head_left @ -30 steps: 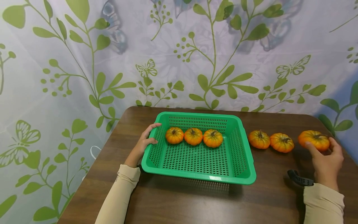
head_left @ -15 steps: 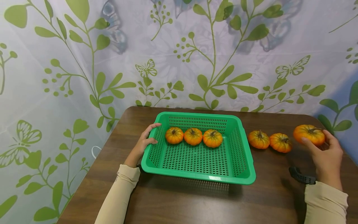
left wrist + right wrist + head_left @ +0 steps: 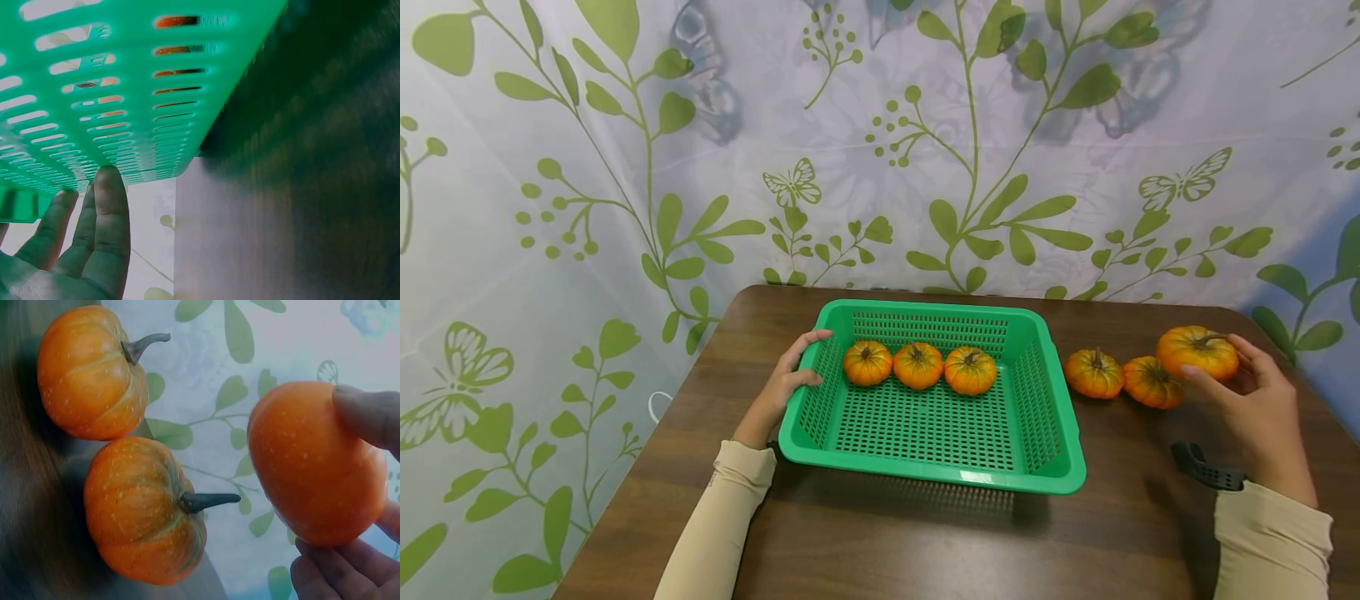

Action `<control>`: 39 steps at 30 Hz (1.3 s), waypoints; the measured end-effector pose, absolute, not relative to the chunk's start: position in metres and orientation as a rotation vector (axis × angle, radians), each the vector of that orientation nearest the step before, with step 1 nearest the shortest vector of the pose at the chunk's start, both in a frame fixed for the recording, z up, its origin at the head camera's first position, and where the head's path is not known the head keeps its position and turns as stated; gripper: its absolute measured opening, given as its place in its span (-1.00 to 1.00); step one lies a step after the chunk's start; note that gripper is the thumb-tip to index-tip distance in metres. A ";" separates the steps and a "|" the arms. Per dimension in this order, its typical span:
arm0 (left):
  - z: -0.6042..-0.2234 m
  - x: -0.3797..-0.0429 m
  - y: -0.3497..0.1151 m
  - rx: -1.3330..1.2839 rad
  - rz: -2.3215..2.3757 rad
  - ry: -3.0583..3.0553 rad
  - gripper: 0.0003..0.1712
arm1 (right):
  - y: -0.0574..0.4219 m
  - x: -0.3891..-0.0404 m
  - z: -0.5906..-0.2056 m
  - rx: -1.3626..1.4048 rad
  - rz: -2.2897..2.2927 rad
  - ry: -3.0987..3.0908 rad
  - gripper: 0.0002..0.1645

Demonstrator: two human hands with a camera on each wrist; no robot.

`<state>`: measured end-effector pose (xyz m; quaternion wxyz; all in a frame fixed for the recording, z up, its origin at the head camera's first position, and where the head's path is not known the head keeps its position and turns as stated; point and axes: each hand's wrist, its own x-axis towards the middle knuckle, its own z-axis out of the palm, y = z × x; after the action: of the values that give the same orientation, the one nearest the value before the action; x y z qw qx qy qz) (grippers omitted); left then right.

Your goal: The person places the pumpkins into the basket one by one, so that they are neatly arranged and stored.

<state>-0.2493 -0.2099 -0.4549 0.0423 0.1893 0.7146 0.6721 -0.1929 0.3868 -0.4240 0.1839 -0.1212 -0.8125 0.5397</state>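
Note:
A green plastic basket [image 3: 925, 479] stands on the table with three small orange pumpkins in a row near its back wall: a left one [image 3: 868, 363], a middle one [image 3: 917, 366] and a right one [image 3: 971, 371]. My left hand [image 3: 784, 385] holds the basket's left rim, thumb over the edge; in the left wrist view its fingers [image 3: 111, 219] lie against the slotted outer wall. My right hand [image 3: 1262, 404] grips another pumpkin [image 3: 1195, 352] in the air, thumb on one side and fingers on the other. From the head, this pumpkin partly covers one on the table.
Two more pumpkins, one [image 3: 1094, 374] beside the basket and another [image 3: 1150, 383] touching it, sit on the brown wooden table [image 3: 880, 550]. A patterned cloth [image 3: 865, 167] hangs behind. A black strap [image 3: 1206, 468] is at my right wrist.
My right hand has lifted its pumpkin and carried it leftward, now in front of the rightmost pumpkin on the table. My left hand and the basket have stayed still.

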 end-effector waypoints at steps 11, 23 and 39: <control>-0.456 -0.250 -0.210 0.577 2.072 2.165 -0.09 | 0.387 -0.196 -0.422 -0.168 1.466 -2.477 0.00; -0.457 -0.250 -0.212 0.585 2.073 2.162 -0.11 | 0.376 -0.199 -0.414 -0.054 1.322 -2.578 -0.01; -0.457 -0.251 -0.212 0.586 2.076 2.156 -0.10 | 0.354 -0.198 -0.398 0.138 1.268 -2.695 0.01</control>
<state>-0.2506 -0.2117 -0.4575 0.0460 0.1919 0.7062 0.6800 -0.1978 0.3540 -0.3984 0.0797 0.0460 -0.9010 0.4239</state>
